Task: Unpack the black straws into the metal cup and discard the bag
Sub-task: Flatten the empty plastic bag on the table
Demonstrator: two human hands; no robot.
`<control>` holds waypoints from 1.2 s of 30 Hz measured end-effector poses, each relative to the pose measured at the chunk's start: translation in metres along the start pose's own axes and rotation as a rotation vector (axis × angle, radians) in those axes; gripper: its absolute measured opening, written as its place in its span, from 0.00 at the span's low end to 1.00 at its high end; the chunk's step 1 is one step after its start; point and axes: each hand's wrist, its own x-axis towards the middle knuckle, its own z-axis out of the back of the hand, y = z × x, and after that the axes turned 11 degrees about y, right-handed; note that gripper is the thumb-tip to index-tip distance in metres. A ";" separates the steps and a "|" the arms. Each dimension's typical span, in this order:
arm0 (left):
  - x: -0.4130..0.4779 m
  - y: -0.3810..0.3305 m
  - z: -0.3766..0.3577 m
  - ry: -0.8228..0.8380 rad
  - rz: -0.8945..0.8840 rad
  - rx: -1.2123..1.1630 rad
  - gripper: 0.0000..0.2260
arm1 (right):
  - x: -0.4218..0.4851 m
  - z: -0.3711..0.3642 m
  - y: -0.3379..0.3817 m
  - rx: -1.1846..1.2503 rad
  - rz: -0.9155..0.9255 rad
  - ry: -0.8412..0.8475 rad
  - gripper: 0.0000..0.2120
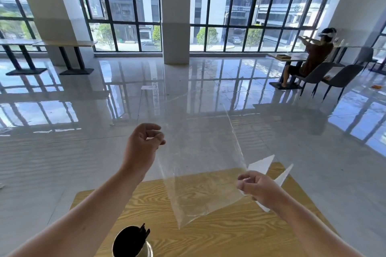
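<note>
A clear plastic bag (200,165) is stretched in the air above the wooden table (219,233), and it looks empty. My left hand (144,144) pinches its upper left edge. My right hand (259,188) grips its lower right edge together with a white paper piece (263,165). The metal cup (133,244) stands at the table's near left edge, below my left forearm. Black straws (144,230) stick up inside it.
Shiny grey floor surrounds the small table. A seated person (313,56) with a headset is at a table far right, with grey chairs (338,77) beside. Dark-legged tables (52,44) stand far left by the windows. A white pillar (175,12) rises straight ahead.
</note>
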 end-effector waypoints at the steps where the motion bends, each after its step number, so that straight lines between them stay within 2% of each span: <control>1: 0.002 -0.005 -0.001 0.015 -0.011 0.011 0.10 | 0.001 -0.003 0.005 0.018 0.021 0.018 0.13; 3: 0.004 -0.012 -0.004 0.043 -0.019 0.025 0.10 | 0.006 -0.008 0.018 0.109 0.078 0.040 0.15; 6: 0.007 -0.018 -0.006 0.076 -0.018 0.037 0.09 | 0.011 -0.012 0.038 0.185 0.168 0.033 0.10; 12: 0.011 -0.017 0.000 0.071 0.005 -0.029 0.10 | 0.018 -0.016 0.073 0.333 0.301 0.054 0.06; 14: 0.010 -0.018 0.003 0.087 0.042 -0.106 0.15 | 0.019 -0.018 0.080 0.402 0.325 0.070 0.03; 16: 0.009 -0.016 0.006 0.110 0.141 -0.188 0.26 | 0.019 -0.018 0.086 0.468 0.349 0.090 0.04; 18: 0.006 -0.012 0.008 0.152 0.249 -0.222 0.30 | 0.018 -0.018 0.090 0.529 0.366 0.114 0.05; 21: -0.002 -0.004 0.011 0.237 0.343 -0.216 0.25 | 0.017 -0.017 0.091 0.607 0.375 0.121 0.07; 25: -0.005 0.006 0.013 0.243 0.330 -0.157 0.05 | 0.018 -0.012 0.088 0.620 0.366 0.105 0.06; 30: -0.002 0.008 0.013 0.224 0.321 -0.110 0.05 | 0.024 -0.001 0.080 0.565 0.317 -0.018 0.10; 36: -0.001 0.011 0.011 0.267 0.313 -0.081 0.06 | 0.028 0.006 0.073 0.530 0.299 -0.020 0.12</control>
